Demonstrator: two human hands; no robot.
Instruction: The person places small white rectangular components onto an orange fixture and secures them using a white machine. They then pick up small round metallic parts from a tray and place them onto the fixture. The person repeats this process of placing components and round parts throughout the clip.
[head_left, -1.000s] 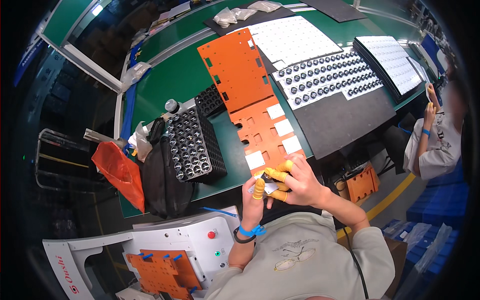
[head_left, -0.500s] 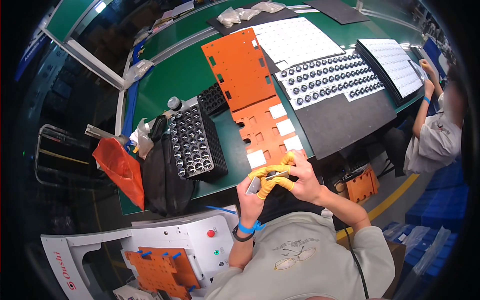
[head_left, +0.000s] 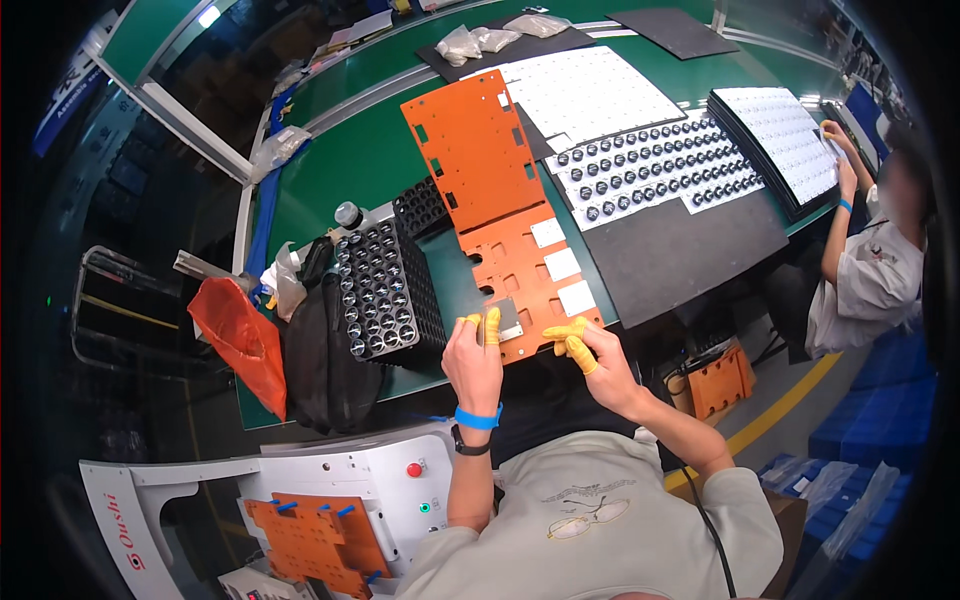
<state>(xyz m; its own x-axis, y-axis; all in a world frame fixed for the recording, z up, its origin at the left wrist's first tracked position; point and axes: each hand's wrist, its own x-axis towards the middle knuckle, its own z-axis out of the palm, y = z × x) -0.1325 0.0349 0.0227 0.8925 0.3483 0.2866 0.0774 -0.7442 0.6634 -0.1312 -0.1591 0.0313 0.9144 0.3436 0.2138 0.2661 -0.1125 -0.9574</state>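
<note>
An orange fixture plate [head_left: 540, 300] with pockets lies along the table edge before me. White square plates [head_left: 562, 265] sit in pockets down its right side. In its near left pocket area a grey flat piece [head_left: 503, 314] lies with a white strip showing at its lower edge. Beside that piece is my left hand [head_left: 474, 358], its yellow-covered fingertips bent close together at the piece's left edge; what is between them is hidden. My right hand [head_left: 605, 370] hovers at the fixture's near right corner, yellow-covered fingers drawn into a pinch. Anything within it is too small to make out.
A black rack of round holders [head_left: 378, 290] stands left of the fixture, beside a black bag [head_left: 328, 350] and an orange bag [head_left: 240, 330]. Further right lie a white sheet with black round parts [head_left: 655, 165] and a black mat [head_left: 680, 250]. A co-worker [head_left: 865, 240] works at far right.
My hands have separated from their joined grip above my lap and moved over the fixture, left hand leftward. The flat metal pieces they held no longer show between them; a grey piece now lies on the fixture.
</note>
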